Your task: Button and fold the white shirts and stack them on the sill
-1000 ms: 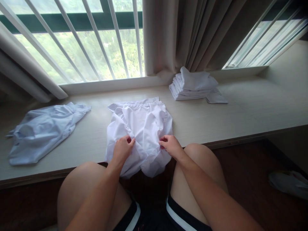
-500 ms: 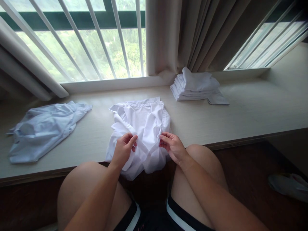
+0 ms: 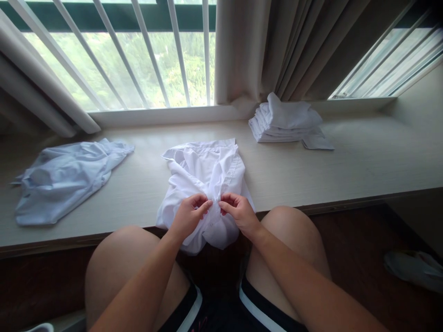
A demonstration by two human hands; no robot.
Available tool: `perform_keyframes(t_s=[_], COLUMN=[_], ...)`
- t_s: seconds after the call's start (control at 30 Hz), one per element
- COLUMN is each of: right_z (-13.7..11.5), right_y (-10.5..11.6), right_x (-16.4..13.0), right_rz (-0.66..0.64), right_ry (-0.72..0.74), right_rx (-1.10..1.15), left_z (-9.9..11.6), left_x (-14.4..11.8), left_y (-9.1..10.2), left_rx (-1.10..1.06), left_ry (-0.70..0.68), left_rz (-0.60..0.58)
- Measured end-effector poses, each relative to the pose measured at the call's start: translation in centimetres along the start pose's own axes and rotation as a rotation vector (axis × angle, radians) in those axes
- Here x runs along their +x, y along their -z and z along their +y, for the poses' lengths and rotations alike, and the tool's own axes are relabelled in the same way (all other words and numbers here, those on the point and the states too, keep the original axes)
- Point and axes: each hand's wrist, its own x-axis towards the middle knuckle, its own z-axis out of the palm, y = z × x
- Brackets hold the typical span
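Both your left hand (image 3: 189,213) and right hand (image 3: 241,214), almost closed, pinch the white shirt (image 3: 226,177), seemingly by its front edges; line these up straight toward twelve o'clock.

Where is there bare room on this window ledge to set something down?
Widest on the window ledge right of the folded white stack; narrower between the crumpled garment at left and the white shirt, and between shirt and stack. Crowded at the shirt's near part, where the left hand and right hand nearly meet.
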Motion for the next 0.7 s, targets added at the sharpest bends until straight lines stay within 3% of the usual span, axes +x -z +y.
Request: perform_keyframes(t_s=[0.2,0.7], right_z=[0.41,0.56], right_y=[-0.1,0.0], right_x=[0.05,-0.12], right_rz=[0.001,0.025], right_ry=[0.025,0.038], right_rx=[-0.033,-0.104], left_z=[-0.2,-0.18], left_x=[0.0,0.03], left_y=[-0.11,-0.05], left_rx=[0.035,0.244], left_ry=[-0.031,-0.059], left_rz=[-0.012,0.103])
